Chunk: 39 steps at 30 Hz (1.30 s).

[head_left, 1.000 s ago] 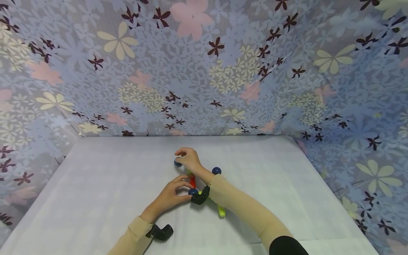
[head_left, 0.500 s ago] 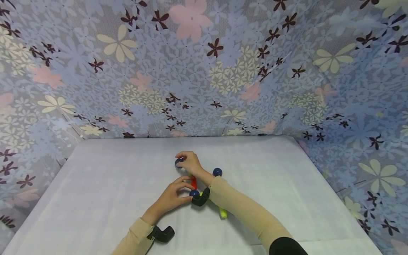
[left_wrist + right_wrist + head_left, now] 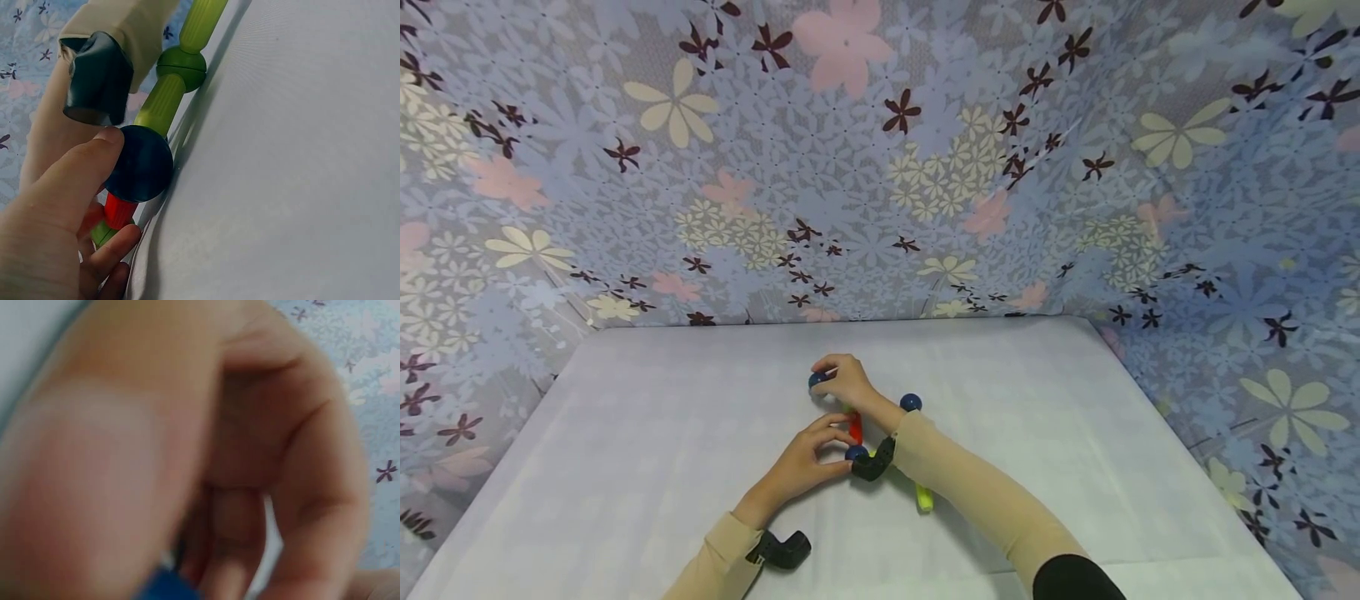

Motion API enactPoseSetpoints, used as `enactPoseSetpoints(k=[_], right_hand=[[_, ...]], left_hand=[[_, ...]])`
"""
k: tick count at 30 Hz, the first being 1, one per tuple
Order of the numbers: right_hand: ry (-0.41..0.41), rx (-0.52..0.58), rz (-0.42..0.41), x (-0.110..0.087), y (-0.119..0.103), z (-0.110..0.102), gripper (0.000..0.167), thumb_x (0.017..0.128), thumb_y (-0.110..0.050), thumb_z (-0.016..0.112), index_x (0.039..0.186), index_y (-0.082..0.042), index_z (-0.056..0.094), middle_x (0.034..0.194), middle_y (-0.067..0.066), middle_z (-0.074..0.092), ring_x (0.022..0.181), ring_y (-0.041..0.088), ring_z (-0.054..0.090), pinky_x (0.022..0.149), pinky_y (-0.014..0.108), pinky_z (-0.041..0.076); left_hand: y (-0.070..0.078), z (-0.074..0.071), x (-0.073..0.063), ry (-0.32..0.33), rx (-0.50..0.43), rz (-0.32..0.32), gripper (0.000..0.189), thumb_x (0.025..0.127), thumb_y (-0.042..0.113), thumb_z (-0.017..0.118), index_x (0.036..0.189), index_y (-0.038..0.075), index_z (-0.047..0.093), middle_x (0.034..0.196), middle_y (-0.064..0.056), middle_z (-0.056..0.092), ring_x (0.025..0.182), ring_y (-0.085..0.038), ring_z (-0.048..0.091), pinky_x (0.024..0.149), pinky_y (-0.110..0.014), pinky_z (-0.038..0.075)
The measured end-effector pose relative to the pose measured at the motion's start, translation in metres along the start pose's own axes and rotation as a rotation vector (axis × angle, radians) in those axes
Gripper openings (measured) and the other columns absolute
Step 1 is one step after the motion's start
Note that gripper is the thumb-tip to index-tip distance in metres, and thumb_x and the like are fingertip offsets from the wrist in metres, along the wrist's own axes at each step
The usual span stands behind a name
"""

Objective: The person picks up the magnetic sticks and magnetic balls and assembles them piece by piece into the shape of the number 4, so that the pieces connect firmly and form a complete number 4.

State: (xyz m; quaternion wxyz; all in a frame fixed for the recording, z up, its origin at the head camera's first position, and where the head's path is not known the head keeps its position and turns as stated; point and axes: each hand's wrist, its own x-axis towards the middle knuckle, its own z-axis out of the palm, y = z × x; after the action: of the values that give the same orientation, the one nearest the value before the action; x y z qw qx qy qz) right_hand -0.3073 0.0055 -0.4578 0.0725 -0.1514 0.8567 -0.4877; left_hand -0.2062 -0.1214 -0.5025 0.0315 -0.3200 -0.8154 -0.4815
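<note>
My left hand (image 3: 805, 458) holds a ball-and-rod toy, its thumb pressing a dark blue ball (image 3: 140, 164) and its fingers curled near a red rod (image 3: 120, 211). From that ball a yellow-green rod (image 3: 160, 106) leads to a green ball (image 3: 181, 69), and another yellow-green rod (image 3: 203, 24) continues beyond it. At the red rod's other end is a green piece (image 3: 104, 233), partly covered by fingers. My right hand (image 3: 848, 383), crossing over the toy, pinches another blue ball (image 3: 817, 379) at the far side; its wrist view is mostly thumb, with a sliver of blue.
A third blue ball (image 3: 911, 402) sits just beyond the right forearm, which hides what it joins. A yellow-green rod end (image 3: 924, 498) pokes out below the sleeve. The white-covered table (image 3: 662, 433) meets a flowered cloth (image 3: 865, 183) at the back and sides.
The right hand and its blue ball have shifted only very slightly. The left hand keeps its hold on the toy.
</note>
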Motion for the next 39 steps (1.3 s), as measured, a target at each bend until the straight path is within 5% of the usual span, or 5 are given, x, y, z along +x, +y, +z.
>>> enactPoseSetpoints(k=[10,25,39], right_hand=[[-0.025,0.068,-0.019,-0.011,-0.008,-0.01,0.032,0.079,-0.006,0.073,0.111,0.0,0.067,0.11,0.015,0.068,0.089,0.02,0.064,0.076,0.023,0.053],[0.018,0.127,-0.06,-0.06,-0.019,-0.03,0.034,0.08,-0.01,0.073,0.112,-0.001,0.065,0.112,0.012,0.067,0.099,0.026,0.063,0.079,0.03,0.055],[-0.013,0.221,-0.076,-0.111,-0.019,-0.051,0.033,0.082,-0.009,0.072,0.113,0.0,0.063,0.111,0.016,0.066,0.1,0.024,0.061,0.08,0.023,0.055]], left_hand=[[0.004,0.002,0.002,0.002,0.003,0.005,0.023,0.08,0.02,0.077,0.101,0.015,0.069,0.133,-0.01,0.056,0.125,-0.032,0.052,0.105,-0.051,0.04],[0.003,0.002,0.002,-0.006,-0.034,-0.04,0.024,0.08,0.022,0.077,0.101,0.015,0.069,0.137,-0.01,0.054,0.13,-0.033,0.049,0.106,-0.055,0.04],[0.002,0.003,0.002,0.011,-0.029,0.002,0.023,0.079,0.022,0.077,0.1,0.018,0.068,0.127,-0.002,0.059,0.125,-0.023,0.052,0.107,-0.044,0.042]])
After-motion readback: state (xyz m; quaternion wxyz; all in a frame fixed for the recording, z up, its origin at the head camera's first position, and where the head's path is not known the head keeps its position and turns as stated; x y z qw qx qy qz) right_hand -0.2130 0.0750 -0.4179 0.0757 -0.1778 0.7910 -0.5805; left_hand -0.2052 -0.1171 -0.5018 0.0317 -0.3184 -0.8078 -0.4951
